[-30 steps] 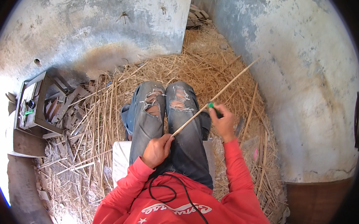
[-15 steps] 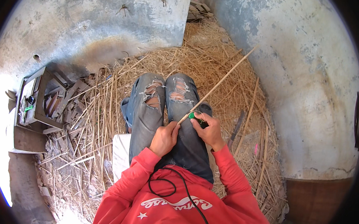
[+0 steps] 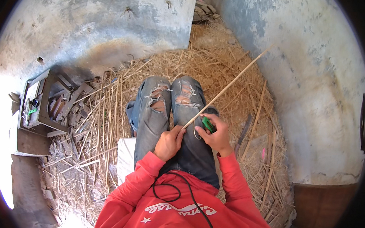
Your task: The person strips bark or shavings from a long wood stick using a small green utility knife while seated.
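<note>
A long, thin pale wooden stick [image 3: 231, 84] slants from my lap up to the far right. My left hand [image 3: 168, 145] is closed round its near end, above my thighs. My right hand [image 3: 217, 136] is closed on a small green-handled cutter knife [image 3: 208, 124], whose blade I cannot make out. A thin pale curled strip [image 3: 195, 132] hangs below the stick, between the two hands. The cutter sits just to the right of the stick, and my right fingertips are close to it.
My knees in torn jeans [image 3: 152, 125] lie under the work. Straw and shavings [image 3: 217, 58] cover the floor ahead, with long strips [image 3: 107, 106] at left. A wooden frame [image 3: 46, 102] holding small items stands far left. Worn walls [image 3: 310, 87] rise ahead and at right.
My right hand has turned and shifted slightly right, so the green cutter shows more and sits farther from the stick. The curled strip now hangs lower. My left hand keeps its grip.
</note>
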Available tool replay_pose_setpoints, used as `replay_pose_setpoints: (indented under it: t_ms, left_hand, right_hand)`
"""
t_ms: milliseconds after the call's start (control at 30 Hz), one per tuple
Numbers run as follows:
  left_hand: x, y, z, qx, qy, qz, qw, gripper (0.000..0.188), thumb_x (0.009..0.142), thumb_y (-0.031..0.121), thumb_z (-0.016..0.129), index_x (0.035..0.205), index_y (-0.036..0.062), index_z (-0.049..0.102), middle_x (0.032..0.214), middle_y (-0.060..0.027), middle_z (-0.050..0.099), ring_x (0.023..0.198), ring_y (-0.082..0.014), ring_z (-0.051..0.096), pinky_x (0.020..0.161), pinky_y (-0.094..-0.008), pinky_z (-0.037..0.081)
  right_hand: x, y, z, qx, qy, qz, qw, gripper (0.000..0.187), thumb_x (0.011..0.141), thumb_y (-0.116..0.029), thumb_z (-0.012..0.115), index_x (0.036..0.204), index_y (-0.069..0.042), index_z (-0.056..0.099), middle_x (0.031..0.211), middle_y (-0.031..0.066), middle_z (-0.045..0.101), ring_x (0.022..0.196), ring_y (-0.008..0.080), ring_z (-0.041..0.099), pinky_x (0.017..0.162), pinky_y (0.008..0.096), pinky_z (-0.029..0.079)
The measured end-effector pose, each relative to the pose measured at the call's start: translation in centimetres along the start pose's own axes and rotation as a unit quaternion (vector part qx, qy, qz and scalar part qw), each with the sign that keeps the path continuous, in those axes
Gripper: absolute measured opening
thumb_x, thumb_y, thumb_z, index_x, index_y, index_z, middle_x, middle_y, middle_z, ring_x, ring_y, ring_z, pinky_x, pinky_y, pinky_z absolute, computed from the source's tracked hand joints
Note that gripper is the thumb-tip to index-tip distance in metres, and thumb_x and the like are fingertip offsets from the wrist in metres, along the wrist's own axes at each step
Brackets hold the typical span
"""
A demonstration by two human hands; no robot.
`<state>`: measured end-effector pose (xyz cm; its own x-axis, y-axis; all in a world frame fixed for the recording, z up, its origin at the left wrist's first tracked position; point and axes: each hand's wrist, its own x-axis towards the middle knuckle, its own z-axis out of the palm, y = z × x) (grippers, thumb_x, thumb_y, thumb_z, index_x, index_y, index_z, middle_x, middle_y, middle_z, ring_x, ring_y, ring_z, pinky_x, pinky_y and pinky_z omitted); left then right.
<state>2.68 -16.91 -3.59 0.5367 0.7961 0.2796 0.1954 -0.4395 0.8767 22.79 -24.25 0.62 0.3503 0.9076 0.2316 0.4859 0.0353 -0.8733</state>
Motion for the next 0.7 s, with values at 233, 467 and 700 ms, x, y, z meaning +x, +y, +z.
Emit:
replay_pose_setpoints:
  t_ms: [233,467,700]
  left_hand:
    - [0.0,0.2,-0.1,0.027,-0.009,-0.008,1.000,0.013,0.104,0.010,0.063,0.105,-0.0006,0.070,0.079,-0.0269,0.068,0.074,-0.0456,0.070,0.063,-0.0472,0.054]
    - [0.4,0.6,-0.8,-0.026,-0.032,-0.021,0.999,0.018,0.106,0.013,0.060,0.103,-0.0010,0.072,0.074,-0.0222,0.067,0.065,-0.0379,0.070,0.062,-0.0427,0.053]
    - [0.7,1.0,-1.3,-0.064,-0.065,-0.089,0.992,0.026,0.109,0.018,0.058,0.100,-0.0006,0.073,0.061,-0.0107,0.059,0.054,-0.0171,0.060,0.056,-0.0350,0.046]
  right_hand:
    - [1.3,1.0,2.1,-0.043,0.031,-0.096,0.994,0.019,0.093,-0.015,0.080,0.101,0.002,0.075,0.081,0.0150,0.073,0.068,0.0234,0.071,0.064,0.0355,0.052]
    - [1.5,0.9,0.5,0.118,-0.084,0.075,0.987,0.019,0.097,-0.016,0.077,0.096,0.003,0.076,0.076,0.0013,0.069,0.072,0.0076,0.056,0.066,0.0289,0.048]
    - [0.1,0.4,-1.5,0.133,0.035,0.038,0.990,0.026,0.095,-0.019,0.081,0.109,0.003,0.074,0.086,0.0065,0.073,0.077,0.0118,0.065,0.074,0.0275,0.052]
